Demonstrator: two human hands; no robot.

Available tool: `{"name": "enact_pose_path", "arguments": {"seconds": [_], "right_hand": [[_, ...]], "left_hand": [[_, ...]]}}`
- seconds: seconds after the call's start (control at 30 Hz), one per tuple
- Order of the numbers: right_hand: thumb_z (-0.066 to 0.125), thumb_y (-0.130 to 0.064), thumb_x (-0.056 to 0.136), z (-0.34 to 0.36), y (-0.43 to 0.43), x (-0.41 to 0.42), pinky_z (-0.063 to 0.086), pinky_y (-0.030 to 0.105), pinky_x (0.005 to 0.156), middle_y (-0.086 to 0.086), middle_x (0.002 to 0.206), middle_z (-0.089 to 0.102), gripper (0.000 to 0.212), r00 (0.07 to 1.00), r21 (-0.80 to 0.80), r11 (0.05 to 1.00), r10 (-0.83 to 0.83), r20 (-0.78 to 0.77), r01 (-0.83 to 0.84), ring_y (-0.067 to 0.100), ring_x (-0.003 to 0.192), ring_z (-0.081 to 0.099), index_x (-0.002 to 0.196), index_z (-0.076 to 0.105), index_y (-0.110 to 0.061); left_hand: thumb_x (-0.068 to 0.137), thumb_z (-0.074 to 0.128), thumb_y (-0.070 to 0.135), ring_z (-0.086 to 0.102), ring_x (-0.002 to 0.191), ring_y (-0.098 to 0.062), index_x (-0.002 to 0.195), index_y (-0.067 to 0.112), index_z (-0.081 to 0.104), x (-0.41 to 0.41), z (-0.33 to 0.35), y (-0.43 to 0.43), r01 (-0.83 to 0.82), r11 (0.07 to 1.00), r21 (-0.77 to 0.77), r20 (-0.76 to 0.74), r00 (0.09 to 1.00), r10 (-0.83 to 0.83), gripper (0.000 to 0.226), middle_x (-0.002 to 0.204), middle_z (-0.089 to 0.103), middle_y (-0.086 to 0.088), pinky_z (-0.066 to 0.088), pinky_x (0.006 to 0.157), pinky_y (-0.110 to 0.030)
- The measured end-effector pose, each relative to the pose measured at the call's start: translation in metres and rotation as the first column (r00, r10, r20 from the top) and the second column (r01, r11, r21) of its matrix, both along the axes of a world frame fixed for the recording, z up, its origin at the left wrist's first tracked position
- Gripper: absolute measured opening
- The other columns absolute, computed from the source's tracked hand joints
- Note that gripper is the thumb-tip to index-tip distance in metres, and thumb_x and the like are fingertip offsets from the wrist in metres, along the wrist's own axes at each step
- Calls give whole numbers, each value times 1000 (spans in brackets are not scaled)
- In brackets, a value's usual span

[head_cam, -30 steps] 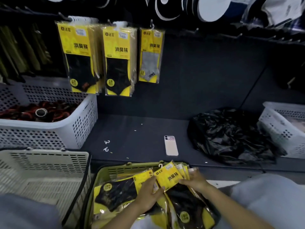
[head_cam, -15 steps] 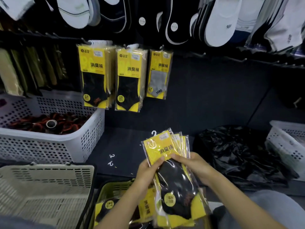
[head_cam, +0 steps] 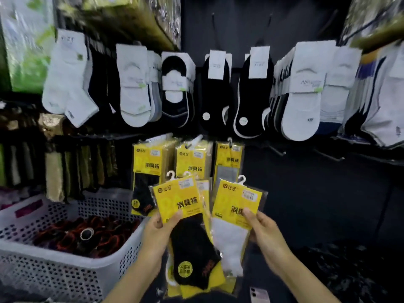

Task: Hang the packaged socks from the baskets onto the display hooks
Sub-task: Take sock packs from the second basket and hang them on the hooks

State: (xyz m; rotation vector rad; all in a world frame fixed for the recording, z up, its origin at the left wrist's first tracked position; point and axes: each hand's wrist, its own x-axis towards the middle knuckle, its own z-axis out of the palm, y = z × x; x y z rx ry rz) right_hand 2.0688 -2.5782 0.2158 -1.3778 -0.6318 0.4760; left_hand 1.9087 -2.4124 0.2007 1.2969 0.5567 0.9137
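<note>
My left hand (head_cam: 157, 234) grips a small stack of yellow sock packs; the front one (head_cam: 185, 228) holds black socks. My right hand (head_cam: 263, 234) pinches a single yellow pack with white socks (head_cam: 235, 217), held apart to the right of the stack. Each pack has a white plastic hanger at its top. Behind them, three groups of the same yellow packs (head_cam: 192, 159) hang on display hooks. Two bare hooks (head_cam: 279, 152) stick out of the dark wall to the right of those groups.
A white perforated basket (head_cam: 54, 270) with dark rolled items stands at the left. Rows of white and black socks (head_cam: 218, 90) hang above. A phone (head_cam: 259, 295) lies on the shelf at the bottom. A black plastic bag (head_cam: 349, 272) sits at the lower right.
The packs came up out of the green basket and toward the hooks. My right hand has drawn the white-sock pack away from the stack that my left hand keeps. The view has tilted upward.
</note>
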Motion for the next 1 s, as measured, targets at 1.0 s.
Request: {"name": "enact_pose_path", "arguments": {"seconds": [1.0], "right_hand": [[69,-15,86,33,73,89,52,45,89,15,105,66,20,853,-94,866,-500,-146,491,28,96,62,101,65,-3]], "left_hand": [[83,69,23,64,91,-2,103,25,62,37,43,41,-51,996,72,87,995,44,21,96,72,9,43,71,-17]]}}
